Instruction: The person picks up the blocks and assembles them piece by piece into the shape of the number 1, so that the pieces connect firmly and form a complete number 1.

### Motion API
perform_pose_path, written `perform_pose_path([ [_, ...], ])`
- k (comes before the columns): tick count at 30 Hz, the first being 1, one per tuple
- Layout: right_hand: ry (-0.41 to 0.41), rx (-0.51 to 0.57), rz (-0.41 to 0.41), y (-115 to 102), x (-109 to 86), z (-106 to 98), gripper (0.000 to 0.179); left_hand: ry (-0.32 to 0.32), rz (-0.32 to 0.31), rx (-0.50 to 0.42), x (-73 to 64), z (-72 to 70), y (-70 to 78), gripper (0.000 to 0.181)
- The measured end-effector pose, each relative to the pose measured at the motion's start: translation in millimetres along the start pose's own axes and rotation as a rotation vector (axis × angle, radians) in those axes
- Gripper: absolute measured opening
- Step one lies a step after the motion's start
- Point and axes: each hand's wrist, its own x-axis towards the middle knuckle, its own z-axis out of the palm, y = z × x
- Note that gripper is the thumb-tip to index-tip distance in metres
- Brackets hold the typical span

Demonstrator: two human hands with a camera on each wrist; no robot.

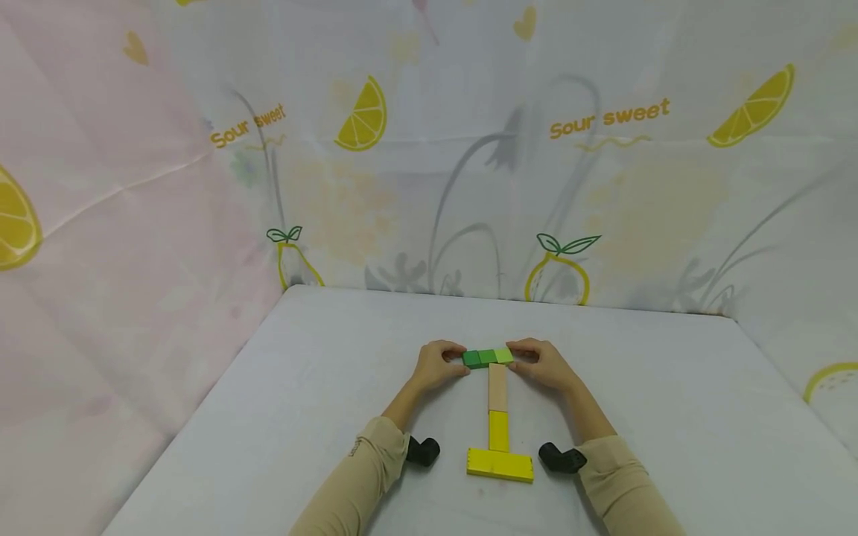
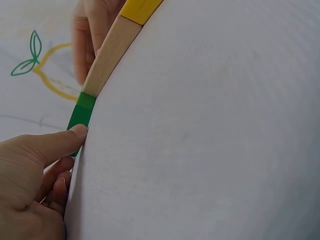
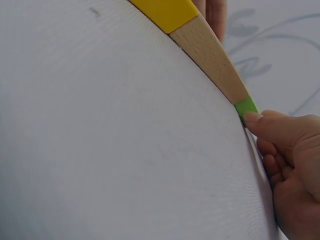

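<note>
Dark green [image 1: 472, 359], mid-green [image 1: 487, 358] and light green [image 1: 503, 356] blocks form a side-by-side row. My left hand [image 1: 437, 365] pinches the row's left end at the dark green block, thumb on its near face in the left wrist view. At the other end, my right hand [image 1: 544, 363] pinches the light green block [image 3: 246, 106], its thumb also on the near side. Below the row runs a plain wooden block [image 1: 497, 387], then a narrow yellow block [image 1: 499, 430]. A wide yellow block [image 1: 500, 465] lies crosswise at the bottom.
All the blocks lie on a white-covered table [image 1: 281, 417]. A printed curtain [image 1: 429, 186] with lemon drawings hangs behind the far edge. Black wrist-worn devices [image 1: 424, 452] sit at both sleeves, either side of the yellow blocks.
</note>
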Motion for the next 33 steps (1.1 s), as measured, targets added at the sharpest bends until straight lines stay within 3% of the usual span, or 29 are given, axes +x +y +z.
perform_pose_path([
  [12,0.009,0.000,0.004,-2.6,1.7,-1.2,0.035,0.013,-0.005,0.006,2.6,1.1,-0.8,0.032],
  [22,0.022,-0.014,0.006,37.7,7.0,4.2,0.037,0.000,-0.016,0.005,1.0,0.6,0.9,0.033],
  [33,0.021,-0.005,-0.014,43.0,7.2,4.5,0.036,0.009,-0.021,-0.003,-0.8,1.7,2.4,0.033],
])
